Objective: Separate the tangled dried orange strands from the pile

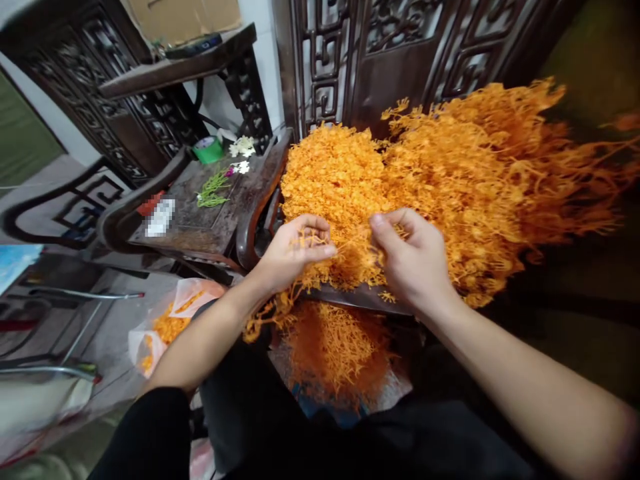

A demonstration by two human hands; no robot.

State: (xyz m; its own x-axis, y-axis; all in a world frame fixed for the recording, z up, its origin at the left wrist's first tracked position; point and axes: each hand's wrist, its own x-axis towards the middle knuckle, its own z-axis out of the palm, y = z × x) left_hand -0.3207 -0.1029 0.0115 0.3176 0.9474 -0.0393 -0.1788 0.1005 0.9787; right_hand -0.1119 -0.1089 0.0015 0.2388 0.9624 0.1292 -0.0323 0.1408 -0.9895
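Observation:
My left hand (299, 248) is closed, with thin orange strands of an artificial flower sprig (313, 237) between its fingers. More orange stems (273, 313) hang below that wrist. Facing it across a small gap, my right hand (417, 257) pinches thumb against forefinger; a bit of orange shows there, but what it holds is too small to make out. Right behind both hands rises a big heap of orange artificial flower sprigs (450, 167), piled on a dark wooden seat (360, 297). Loose orange pieces (340, 347) lie lower down, between my legs.
On a carved wooden chair (200, 230) to the left lie a green tape roll (209, 150), white flowers (243, 147) and green sprigs (214, 188). A plastic bag (145, 350) with orange pieces sits on the floor. A wooden side table (180, 70) stands behind.

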